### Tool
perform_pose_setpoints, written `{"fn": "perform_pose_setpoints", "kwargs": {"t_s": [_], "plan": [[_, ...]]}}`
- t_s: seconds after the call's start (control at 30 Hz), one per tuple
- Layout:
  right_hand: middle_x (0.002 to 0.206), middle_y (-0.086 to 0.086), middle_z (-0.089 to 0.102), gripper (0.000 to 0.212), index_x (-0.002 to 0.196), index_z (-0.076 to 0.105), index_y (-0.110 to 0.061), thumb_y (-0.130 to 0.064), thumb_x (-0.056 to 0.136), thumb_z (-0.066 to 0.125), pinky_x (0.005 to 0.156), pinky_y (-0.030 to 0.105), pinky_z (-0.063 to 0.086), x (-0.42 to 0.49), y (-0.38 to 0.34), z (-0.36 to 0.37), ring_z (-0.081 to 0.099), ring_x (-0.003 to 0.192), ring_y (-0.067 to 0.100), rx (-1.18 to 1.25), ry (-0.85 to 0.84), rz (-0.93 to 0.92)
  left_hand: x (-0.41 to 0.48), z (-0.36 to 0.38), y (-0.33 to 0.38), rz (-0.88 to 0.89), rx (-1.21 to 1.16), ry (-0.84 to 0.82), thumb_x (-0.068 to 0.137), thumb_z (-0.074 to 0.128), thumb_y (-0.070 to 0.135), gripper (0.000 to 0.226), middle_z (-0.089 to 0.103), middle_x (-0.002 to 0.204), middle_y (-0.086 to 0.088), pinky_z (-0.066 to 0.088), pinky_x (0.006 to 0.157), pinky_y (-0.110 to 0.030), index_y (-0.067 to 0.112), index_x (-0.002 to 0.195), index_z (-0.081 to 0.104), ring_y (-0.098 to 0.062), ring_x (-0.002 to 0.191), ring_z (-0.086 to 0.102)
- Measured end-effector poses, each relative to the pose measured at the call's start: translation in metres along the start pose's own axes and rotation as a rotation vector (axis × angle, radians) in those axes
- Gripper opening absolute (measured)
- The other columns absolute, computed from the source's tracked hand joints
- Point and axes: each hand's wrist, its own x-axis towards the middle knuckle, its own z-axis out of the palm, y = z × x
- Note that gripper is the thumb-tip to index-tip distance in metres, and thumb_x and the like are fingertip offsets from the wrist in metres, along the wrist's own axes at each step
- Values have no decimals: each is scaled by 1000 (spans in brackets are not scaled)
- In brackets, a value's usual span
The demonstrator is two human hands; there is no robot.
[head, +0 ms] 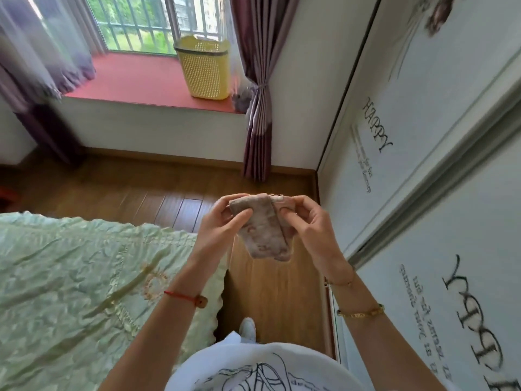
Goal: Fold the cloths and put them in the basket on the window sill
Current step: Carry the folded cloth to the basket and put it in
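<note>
A small pinkish-brown patterned cloth (263,232) hangs folded in the air in front of me, above the wooden floor. My left hand (222,221) pinches its upper left corner between thumb and fingers. My right hand (306,218) pinches its upper right edge. The lower part of the cloth droops down between my hands. A yellow perforated plastic basket (204,69) stands upright on the red window sill (135,80), far ahead, at the sill's right end by the curtain.
A bed with a pale green quilt (84,292) fills the left. White wardrobe doors (437,165) with lettering line the right. A narrow strip of wooden floor (279,292) runs between them towards the window. Purple curtains (259,80) hang on both sides of the sill.
</note>
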Motion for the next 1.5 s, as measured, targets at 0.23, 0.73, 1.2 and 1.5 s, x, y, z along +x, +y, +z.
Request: {"fn": "perform_pose_setpoints", "kwargs": {"t_s": [0.23,0.73,1.2,1.5], "plan": [[100,-2,73,12,104,67,-19,-14,94,62,83,38,61,150,7,7,69,98,13,60,20,34,156,-13,-5,-99,30,21,87,71,9,31,72,110,-9,56,79,-24,14,117,64,-17,102,69],[106,9,72,17,109,67,-12,-15,93,63,92,56,55,506,28,23,67,107,26,136,-172,143,464,-22,-2,-47,24,307,87,71,5,18,74,93,-4,51,65,-13,6,105,70,-2,80,69],[99,7,73,14,106,68,-9,-8,93,62,87,58,52,766,44,152,67,97,28,103,-346,151,687,-139,-12,-89,44,511,88,71,21,23,74,99,2,54,73,-16,20,111,69,-6,92,68],[98,6,73,17,108,67,-9,-12,91,66,85,47,59,929,39,273,69,95,19,83,-304,54,852,-272,10,-58,92,409,90,70,23,23,73,107,-2,61,84,-36,22,112,67,-16,100,70]]}}
